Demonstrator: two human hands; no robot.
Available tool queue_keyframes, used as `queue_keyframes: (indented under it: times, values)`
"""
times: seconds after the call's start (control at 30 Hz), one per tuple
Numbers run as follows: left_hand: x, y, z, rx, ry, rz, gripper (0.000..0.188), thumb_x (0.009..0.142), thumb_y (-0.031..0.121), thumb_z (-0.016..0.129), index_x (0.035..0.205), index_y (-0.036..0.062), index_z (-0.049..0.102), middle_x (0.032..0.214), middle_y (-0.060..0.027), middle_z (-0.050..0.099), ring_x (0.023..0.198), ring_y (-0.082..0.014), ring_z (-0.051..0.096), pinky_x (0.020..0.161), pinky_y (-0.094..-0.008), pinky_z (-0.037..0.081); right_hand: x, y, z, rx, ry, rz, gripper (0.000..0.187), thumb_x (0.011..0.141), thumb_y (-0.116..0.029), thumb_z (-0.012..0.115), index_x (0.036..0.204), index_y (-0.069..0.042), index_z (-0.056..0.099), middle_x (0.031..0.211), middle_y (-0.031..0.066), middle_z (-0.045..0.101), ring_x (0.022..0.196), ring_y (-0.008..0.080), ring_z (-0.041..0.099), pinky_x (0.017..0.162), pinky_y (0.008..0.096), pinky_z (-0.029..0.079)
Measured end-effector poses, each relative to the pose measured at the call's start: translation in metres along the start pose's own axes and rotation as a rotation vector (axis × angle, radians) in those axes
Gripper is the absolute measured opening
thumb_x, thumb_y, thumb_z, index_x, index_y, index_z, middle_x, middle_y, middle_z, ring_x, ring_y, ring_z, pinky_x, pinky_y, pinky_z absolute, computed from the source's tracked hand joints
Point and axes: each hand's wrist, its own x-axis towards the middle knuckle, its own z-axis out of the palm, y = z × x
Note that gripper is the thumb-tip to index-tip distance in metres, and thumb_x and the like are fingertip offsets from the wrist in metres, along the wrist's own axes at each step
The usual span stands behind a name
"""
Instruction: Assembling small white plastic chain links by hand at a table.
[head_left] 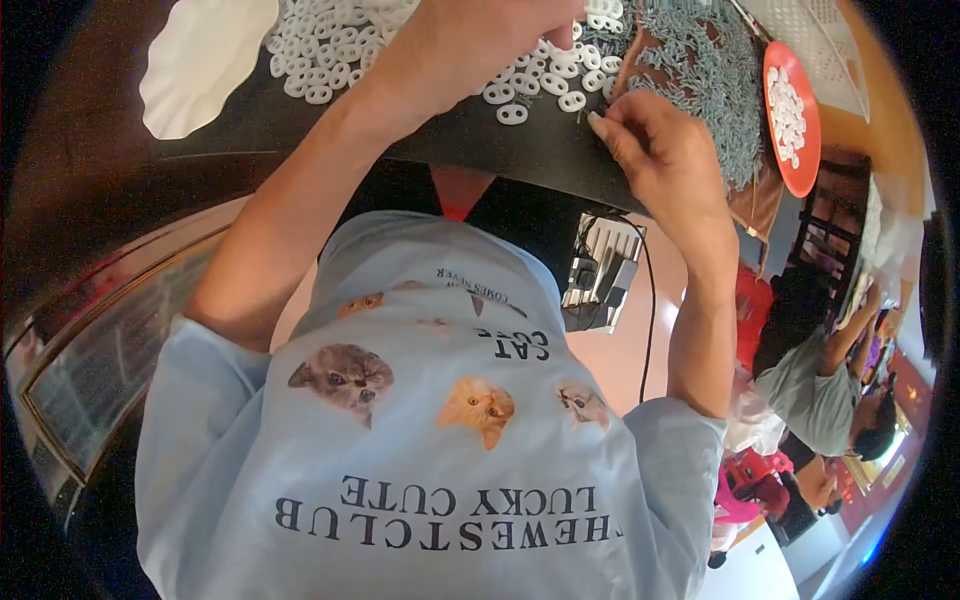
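Across the top edge reaches my left hand [485,45], its fingers curled and partly cut off by the picture's edge. They are beside white oval pieces with two holes each [545,75]; what they grip, if anything, is hidden. My right hand [665,150] is closed in a pinch, thumb against forefinger, low over the dark tabletop [430,140]. Anything between those fingertips is too small to name. Another pile of the white two-hole pieces [330,45] lies left of my left forearm. Beyond my right hand spreads a heap of small grey-blue pieces [700,75].
A red oval dish [803,175] holding small white pieces is at the right. A wavy-edged white tray [200,70] lies at the upper left. Below the table hangs a dark cable [650,320]. Another person [815,400] sits farther off at the right.
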Motion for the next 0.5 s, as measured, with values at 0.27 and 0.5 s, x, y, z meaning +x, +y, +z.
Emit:
queue_keyframes:
  times: [0.27, 0.5]
  values:
    - [-0.011, 0.000, 0.009, -0.091, -0.017, -0.289, 0.016, 0.091, 0.020, 0.052, 0.088, 0.0066, 0.059, 0.070, 0.0019, 0.058, 0.047, -0.0008, 0.037, 0.040, -0.0171, 0.026, 0.014, -0.008, -0.012, 0.427, 0.195, 0.069, 0.021, 0.094, -0.020, 0.052, 0.096, 0.000, 0.058, 0.069, -0.0054, 0.050, 0.063, 0.0019, 0.042, 0.055, 0.0169, 0.037]
    - [-0.013, -0.006, 0.015, -0.054, -0.108, -0.215, 0.017, 0.092, 0.020, 0.051, 0.085, 0.0073, 0.059, 0.071, 0.0034, 0.058, 0.049, -0.0001, 0.036, 0.043, -0.0167, 0.027, 0.017, -0.007, -0.014, 0.587, 0.086, 0.083, 0.018, 0.094, -0.019, 0.051, 0.089, -0.003, 0.055, 0.066, -0.0058, 0.044, 0.057, 0.0009, 0.035, 0.049, 0.0177, 0.026]
